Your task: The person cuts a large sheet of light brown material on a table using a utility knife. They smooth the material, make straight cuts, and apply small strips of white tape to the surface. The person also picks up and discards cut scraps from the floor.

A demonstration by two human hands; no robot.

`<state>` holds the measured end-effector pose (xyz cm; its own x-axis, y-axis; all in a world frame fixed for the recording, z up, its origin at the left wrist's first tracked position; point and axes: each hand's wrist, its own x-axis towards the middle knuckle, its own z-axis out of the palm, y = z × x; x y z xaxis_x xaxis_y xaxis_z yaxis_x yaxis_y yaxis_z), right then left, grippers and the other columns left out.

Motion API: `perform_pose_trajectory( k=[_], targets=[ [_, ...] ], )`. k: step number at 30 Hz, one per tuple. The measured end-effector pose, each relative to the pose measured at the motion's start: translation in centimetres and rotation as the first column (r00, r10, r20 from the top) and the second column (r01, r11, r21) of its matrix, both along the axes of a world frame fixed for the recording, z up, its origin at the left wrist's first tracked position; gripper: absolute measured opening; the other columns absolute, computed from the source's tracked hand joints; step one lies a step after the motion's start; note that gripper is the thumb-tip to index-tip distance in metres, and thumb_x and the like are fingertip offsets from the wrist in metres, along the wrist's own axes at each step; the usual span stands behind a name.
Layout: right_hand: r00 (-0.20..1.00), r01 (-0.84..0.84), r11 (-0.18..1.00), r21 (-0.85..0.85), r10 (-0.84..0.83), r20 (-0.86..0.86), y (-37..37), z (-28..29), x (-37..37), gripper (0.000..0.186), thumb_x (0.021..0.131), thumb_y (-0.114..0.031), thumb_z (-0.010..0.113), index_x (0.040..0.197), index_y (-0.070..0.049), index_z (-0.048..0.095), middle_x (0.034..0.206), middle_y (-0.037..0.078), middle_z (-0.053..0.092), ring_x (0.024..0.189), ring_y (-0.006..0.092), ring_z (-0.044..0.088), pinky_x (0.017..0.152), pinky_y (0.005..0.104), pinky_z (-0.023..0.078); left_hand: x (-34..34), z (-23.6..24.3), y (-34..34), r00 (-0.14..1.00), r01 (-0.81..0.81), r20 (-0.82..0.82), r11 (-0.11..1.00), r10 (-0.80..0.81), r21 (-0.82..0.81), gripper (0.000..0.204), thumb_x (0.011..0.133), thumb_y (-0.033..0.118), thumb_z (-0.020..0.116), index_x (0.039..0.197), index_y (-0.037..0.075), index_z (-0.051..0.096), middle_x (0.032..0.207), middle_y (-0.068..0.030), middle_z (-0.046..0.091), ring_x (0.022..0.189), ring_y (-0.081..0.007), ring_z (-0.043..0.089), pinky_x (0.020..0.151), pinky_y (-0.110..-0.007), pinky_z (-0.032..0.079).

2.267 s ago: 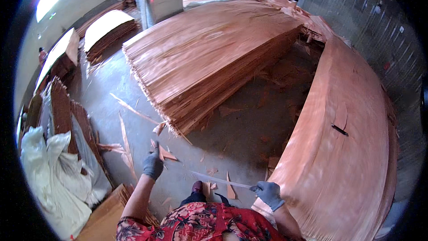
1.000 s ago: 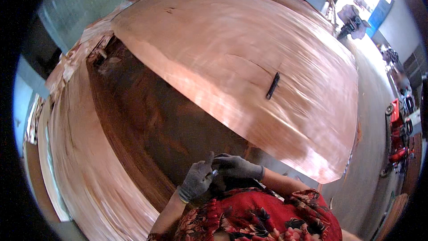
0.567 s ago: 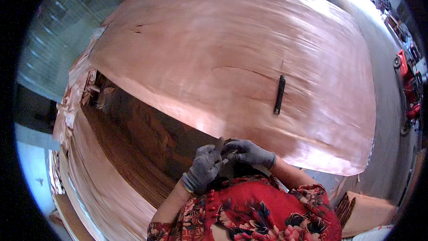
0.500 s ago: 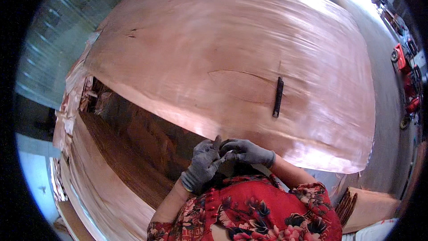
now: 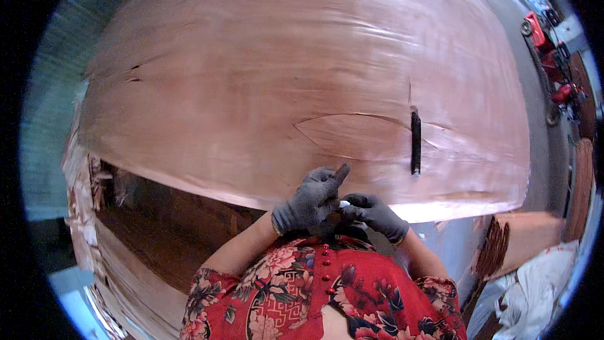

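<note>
A broad, thin sheet of reddish-brown wood veneer [image 5: 251,82] spreads in front of me. At its near edge my two hands, in dark grey gloves, meet before my body. My left hand [image 5: 309,201] is curled closed, its index finger stretched out over the veneer; whatever its other fingers hold is hidden. My right hand [image 5: 376,215] pinches a small white piece [image 5: 343,204] that shows between the hands, its kind too small to tell. A slim black bar-shaped tool [image 5: 416,143] lies on the veneer, at the right end of a pointed, leaf-shaped crack or cut outline [image 5: 352,133].
Below the sheet's near left edge is a dark gap with a stack of brown sheets [image 5: 141,236]. Folded veneer [image 5: 525,239] and white plastic sheeting [image 5: 541,289] are at lower right. A red wheeled machine [image 5: 538,33] stands beyond the right aisle.
The view has shifted, so the sheet's near edge and black tool sit lower in the picture. My hands have moved slightly right, and the white piece between them shows more clearly.
</note>
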<state>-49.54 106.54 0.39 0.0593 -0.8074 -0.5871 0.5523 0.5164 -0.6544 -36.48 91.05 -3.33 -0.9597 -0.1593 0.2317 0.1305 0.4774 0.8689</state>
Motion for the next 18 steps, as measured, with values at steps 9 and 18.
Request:
perform_pose_trajectory(
  k=[9,18],
  targets=[
    [0.945,0.287,0.952,0.107,-0.263,-0.194,-5.8,-0.8,4.6,0.022,0.090,-0.023,0.058,0.092,-0.001,0.061,0.080,-0.001,0.058,0.072,0.0080,0.051,0.065,0.0229,0.043,-0.3,-0.8,-9.3,0.970,0.243,0.011,0.966,-0.245,0.093,0.088,0.065,0.013,0.069,0.140,-0.001,0.026,0.068,-0.0108,0.052,0.064,-0.0295,0.051,0.063,-0.040,0.043],
    [-0.009,0.597,0.740,-0.310,-0.380,-0.925,-0.1,-3.7,-1.5,0.009,0.081,-0.006,0.062,0.087,0.000,0.064,0.076,0.011,0.064,0.067,0.0192,0.062,0.060,0.0286,0.050,-4.3,-0.6,-11.0,1.000,0.007,-0.021,0.925,-0.016,-0.380,0.083,0.069,0.027,0.072,0.136,-0.004,0.034,0.092,-0.0138,0.059,0.082,-0.0287,0.055,0.075,-0.041,0.044]
  ],
)
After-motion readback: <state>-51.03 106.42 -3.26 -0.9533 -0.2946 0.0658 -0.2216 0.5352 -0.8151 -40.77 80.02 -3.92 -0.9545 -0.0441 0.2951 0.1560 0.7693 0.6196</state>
